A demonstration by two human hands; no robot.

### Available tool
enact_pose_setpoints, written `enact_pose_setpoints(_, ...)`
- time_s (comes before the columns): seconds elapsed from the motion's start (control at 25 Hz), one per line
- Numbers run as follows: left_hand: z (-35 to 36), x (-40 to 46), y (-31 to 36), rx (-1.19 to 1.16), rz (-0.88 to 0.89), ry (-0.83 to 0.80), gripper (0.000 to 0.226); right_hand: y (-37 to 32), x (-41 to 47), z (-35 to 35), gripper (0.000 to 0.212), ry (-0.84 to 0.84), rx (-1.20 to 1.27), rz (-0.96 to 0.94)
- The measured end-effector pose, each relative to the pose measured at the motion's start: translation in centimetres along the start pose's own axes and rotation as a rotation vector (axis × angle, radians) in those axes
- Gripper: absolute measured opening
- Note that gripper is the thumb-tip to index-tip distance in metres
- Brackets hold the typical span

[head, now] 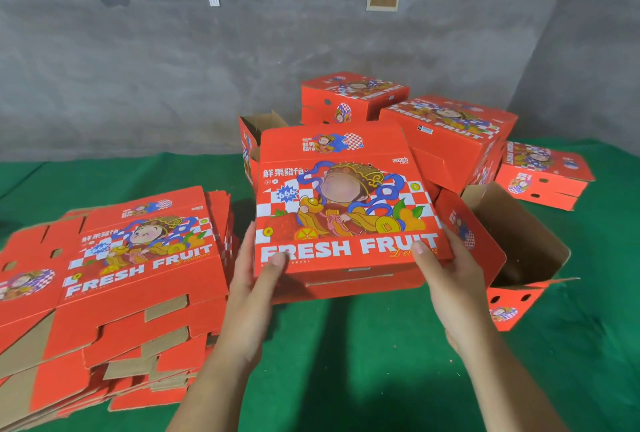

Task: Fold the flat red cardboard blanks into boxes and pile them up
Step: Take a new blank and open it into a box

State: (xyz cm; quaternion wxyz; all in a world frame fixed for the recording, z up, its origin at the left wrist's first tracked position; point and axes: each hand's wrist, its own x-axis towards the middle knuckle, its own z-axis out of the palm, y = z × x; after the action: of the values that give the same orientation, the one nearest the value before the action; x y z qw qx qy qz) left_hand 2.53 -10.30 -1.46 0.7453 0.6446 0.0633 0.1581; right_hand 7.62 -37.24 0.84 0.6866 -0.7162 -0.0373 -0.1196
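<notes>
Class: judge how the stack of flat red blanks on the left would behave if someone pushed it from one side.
The stack of flat blanks already lies fanned and uneven, so it would probably shear sideways rather than move as one. Single sheets look thin, likely light and bendy.

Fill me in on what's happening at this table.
A person is folding red fruit boxes from flat cardboard. Both hands, the left hand and the right hand, grip the near edge of a box with its printed lid facing up, thumbs on top. A stack of flat blanks lies to the left on the green table. Finished boxes sit piled behind, and an open box lies to the right.
</notes>
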Motion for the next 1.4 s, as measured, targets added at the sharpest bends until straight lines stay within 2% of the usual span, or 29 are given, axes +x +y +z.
enact_pose_setpoints(0.08, 0.4, 0.9, 0.2, 0.089, -0.041, -0.068, 0.072, -0.4, 0.7, -0.1, 0.044, -0.007, -0.034, -0.018)
enact_pose_setpoints(0.2, 1.1, 2.1, 0.2, 0.05, -0.015, -0.117, 0.063, -0.6, 1.4, -0.6, 0.056, -0.073, -0.096, -0.035)
enact_pose_setpoints(0.32, 1.0, 3.3, -0.3, -0.031, -0.001, -0.072, 0.056, 0.0, 1.6, -0.6, 0.067, -0.135, -0.178, -0.069)
enact_pose_setpoints(0.4, 0.5, 3.9, -0.6, -0.037, -0.004, -0.011, 0.059, 0.5, 1.9, 0.3, 0.066, -0.11, -0.244, -0.11)
enact_pose_setpoints(0.48, 0.2, 5.0, -0.5, -0.03, 0.002, 0.116, 0.057, 0.2, 2.6, 1.6, 0.069, -0.063, -0.339, -0.139)
enact_pose_setpoints(0.6, -0.5, 8.1, 0.3, -0.068, 0.017, 0.212, 0.059, -1.4, 5.3, 4.1, 0.064, -0.055, -0.332, -0.156)
enact_pose_setpoints(0.76, -1.0, 13.6, 2.8, -0.082, 0.22, 0.199, 0.062, -3.8, 13.0, 8.5, 0.065, 0.005, -0.377, -0.272)
enact_pose_setpoints(0.84, -1.0, 17.0, 3.9, 0.122, 0.301, 0.147, 0.065, -4.9, 17.6, 10.7, 0.072, -0.029, -0.31, -0.17)
enact_pose_setpoints(0.88, -1.2, 18.8, 4.4, 0.267, 0.292, 0.079, 0.068, -5.4, 19.1, 11.8, 0.078, -0.084, -0.282, -0.073)
enact_pose_setpoints(0.96, -1.3, 21.2, 5.2, 0.505, 0.126, -0.101, 0.069, -5.1, 20.1, 13.5, 0.082, -0.199, -0.277, 0.056)
enact_pose_setpoints(1.04, -1.1, 21.5, 5.1, 0.517, -0.032, -0.18, 0.06, -3.6, 18.6, 14.8, 0.07, -0.273, -0.288, 0.075)
enact_pose_setpoints(1.2, -0.2, 19.0, 2.0, 0.344, -0.056, -0.065, 0.026, -0.1, 13.5, 16.8, 0.051, -0.436, -0.26, 0.156)
enact_pose_setpoints(1.4, -0.3, 14.2, -1.3, 0.263, -0.093, -0.023, 0.023, 2.1, 9.0, 18.9, 0.044, -0.524, -0.291, 0.177)
